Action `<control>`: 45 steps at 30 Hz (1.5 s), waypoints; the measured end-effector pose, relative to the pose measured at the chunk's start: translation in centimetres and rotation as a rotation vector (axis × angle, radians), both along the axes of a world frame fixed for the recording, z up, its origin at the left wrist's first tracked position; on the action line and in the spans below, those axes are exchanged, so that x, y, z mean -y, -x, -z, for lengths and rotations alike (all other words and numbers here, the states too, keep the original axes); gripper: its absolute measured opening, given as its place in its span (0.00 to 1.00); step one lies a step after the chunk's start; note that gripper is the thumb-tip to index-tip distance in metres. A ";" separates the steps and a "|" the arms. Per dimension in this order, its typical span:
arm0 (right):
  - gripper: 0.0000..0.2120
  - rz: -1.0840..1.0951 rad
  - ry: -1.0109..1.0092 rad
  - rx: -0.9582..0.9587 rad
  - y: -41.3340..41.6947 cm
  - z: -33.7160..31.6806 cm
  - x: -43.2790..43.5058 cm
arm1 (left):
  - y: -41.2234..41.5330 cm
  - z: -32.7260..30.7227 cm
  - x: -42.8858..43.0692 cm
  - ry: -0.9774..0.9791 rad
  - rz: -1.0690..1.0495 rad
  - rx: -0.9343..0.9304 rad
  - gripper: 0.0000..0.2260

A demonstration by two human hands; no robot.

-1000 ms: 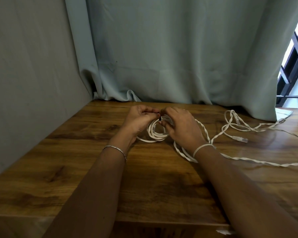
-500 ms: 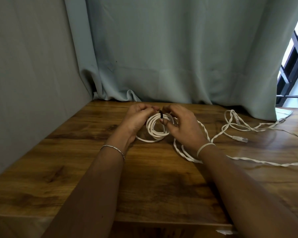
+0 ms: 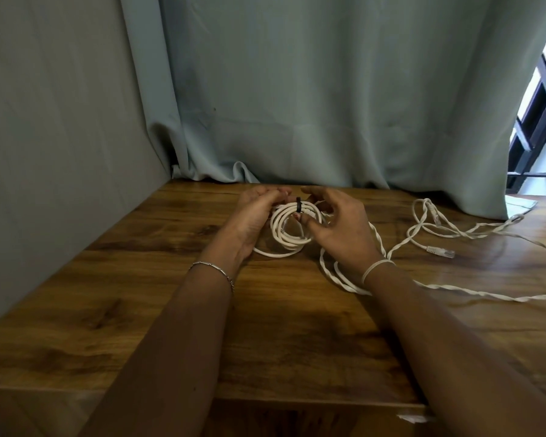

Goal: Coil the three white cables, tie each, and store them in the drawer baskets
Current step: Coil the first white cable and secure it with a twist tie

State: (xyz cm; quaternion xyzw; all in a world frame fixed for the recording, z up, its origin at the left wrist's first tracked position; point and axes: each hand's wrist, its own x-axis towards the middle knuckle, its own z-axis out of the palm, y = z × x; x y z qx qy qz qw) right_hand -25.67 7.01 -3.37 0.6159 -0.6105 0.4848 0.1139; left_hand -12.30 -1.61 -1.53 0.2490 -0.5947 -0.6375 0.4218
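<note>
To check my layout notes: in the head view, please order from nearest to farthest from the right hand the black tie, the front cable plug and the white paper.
1. Black tie, on the coil by the right hand.
2. Front cable plug, rightward on the table.
3. White paper, far right by the curtain.
</note>
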 end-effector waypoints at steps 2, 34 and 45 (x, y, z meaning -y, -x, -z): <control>0.21 0.021 0.009 -0.003 0.1 0.0 -0.1 | 0.3 0.1 -0.2 -0.017 0.010 0.003 0.11; 0.13 0.560 0.223 0.907 14.7 -1.4 -22.7 | 10.0 2.6 -15.8 0.683 0.144 0.335 0.13; 0.09 0.906 0.153 0.990 22.2 0.9 -30.2 | 14.3 3.5 -17.6 0.860 -0.002 0.399 0.11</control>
